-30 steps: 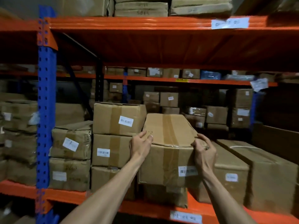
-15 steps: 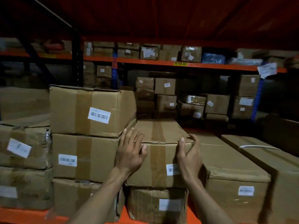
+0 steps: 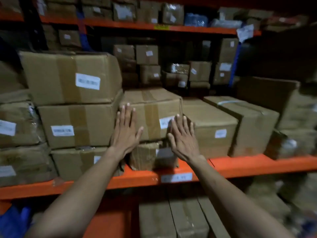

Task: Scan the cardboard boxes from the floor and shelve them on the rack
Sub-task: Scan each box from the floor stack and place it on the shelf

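A taped cardboard box [image 3: 151, 107] with a white label lies on the orange rack shelf [image 3: 257, 164], stacked on a smaller crumpled box [image 3: 145, 156]. My left hand [image 3: 126, 130] is flat against the box's front face at its left side, fingers spread. My right hand [image 3: 182, 135] is flat with fingers apart at the box's right front corner, covering part of the label. Neither hand grips anything.
A stack of labelled boxes [image 3: 72, 79] stands tight against the left of the box. Long boxes [image 3: 212, 124] lie on its right. More boxes fill the rear rack [image 3: 147, 54] and the level below [image 3: 171, 219].
The box has slid deeper onto the shelf. Both hands have let go of its top edge and now lie flat on its front. The camera has tilted down.
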Tool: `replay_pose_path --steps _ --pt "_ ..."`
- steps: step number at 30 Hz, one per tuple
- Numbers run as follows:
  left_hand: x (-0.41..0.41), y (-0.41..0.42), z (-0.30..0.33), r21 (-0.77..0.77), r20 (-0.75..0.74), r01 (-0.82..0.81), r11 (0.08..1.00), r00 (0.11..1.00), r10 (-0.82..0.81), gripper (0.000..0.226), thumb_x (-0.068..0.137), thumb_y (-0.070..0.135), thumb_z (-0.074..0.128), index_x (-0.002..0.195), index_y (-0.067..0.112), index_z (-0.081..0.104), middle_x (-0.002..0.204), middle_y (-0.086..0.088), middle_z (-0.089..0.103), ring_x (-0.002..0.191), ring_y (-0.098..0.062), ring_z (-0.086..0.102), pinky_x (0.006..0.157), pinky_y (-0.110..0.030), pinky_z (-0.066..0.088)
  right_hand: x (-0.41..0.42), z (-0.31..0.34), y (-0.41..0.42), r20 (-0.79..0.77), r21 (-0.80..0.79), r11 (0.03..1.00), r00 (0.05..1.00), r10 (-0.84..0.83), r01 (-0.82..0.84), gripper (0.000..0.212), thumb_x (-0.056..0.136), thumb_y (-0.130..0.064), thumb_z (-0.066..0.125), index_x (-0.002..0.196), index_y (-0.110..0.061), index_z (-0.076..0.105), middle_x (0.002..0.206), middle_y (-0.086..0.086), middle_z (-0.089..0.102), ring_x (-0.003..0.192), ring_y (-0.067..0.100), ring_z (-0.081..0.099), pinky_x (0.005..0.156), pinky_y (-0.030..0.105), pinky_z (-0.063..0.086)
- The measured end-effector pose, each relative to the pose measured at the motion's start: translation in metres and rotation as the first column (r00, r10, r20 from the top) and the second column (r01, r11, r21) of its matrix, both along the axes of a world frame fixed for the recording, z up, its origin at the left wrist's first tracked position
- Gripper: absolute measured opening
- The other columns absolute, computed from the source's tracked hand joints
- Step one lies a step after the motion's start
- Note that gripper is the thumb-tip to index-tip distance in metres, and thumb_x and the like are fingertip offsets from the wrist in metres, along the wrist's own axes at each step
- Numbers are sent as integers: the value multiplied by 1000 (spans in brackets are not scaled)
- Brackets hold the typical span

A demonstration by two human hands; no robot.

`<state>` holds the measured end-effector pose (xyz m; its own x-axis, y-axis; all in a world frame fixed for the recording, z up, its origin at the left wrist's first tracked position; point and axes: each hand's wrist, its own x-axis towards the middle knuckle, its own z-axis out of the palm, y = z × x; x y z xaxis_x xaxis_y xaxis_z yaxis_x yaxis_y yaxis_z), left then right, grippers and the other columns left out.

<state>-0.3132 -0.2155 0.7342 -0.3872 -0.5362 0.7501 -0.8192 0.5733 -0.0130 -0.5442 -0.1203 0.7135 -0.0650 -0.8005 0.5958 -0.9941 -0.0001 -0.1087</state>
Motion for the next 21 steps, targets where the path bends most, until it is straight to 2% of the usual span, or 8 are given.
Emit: replay_pose_path --steps 3,6,8,10,12,15,19,21 --pt "-3 37 -56 119 -173 98 988 982 -77 77 90 39 46 149 -9 33 159 -32 22 149 -45 18 123 -53 15 2 -41 44 102 89 996 995 -3 -6 70 108 -39 48 166 -9 21 174 12 11 162 28 2 131 42 -2" --pt "-7 86 -134 339 -287 198 920 953 -99 74 85 45 47 134 -11 51 139 -32 49 132 -47 45 116 -52 33 1 -93 93 249 185 982 965 -76 30 64 104 -36 57 157 -3 42 167 18 35 158 31 25 129 40 18" --pt "-10 122 -187 517 -263 225 826 960 -97 79 81 52 44 129 -10 55 131 -29 55 124 -45 51 110 -48 41 -2 -133 130 311 292 955 938 -154 59 59 102 -37 60 152 -5 51 159 17 47 152 30 38 122 38 31" --pt "-12 157 -241 650 -203 220 727 973 -113 76 80 51 52 126 -9 59 127 -28 58 120 -43 54 106 -45 42 -9 -177 169 348 409 910 910 -227 70 58 100 -38 62 149 -8 54 155 14 53 147 29 46 116 36 38" --pt "-13 191 -291 737 -161 213 641 977 -139 62 79 41 69 119 -6 63 118 -26 62 112 -43 59 99 -44 46 -15 -223 208 375 509 856 871 -317 93 59 98 -43 63 147 -10 56 147 13 60 133 31 58 105 36 46" --pt "-16 242 -360 817 -125 209 537 974 -189 59 78 45 63 114 -3 66 109 -23 66 102 -42 63 92 -42 50 -23 -295 264 358 631 763 819 -449 143 60 94 -49 64 141 -13 59 135 13 67 115 35 67 89 37 52" --pt "-32 304 -447 888 -44 154 433 966 -254 64 83 40 69 130 -3 58 125 -21 62 118 -39 57 105 -41 40 -33 -383 325 304 773 617 765 -568 151 69 94 -58 59 149 -19 50 145 8 61 126 32 61 98 38 50" --pt "-44 332 -492 915 -20 133 381 958 -286 63 85 40 70 128 -5 59 124 -22 61 118 -39 57 104 -41 43 -40 -424 350 290 822 554 740 -607 132 70 92 -60 58 150 -21 49 144 4 61 125 30 62 96 38 51"
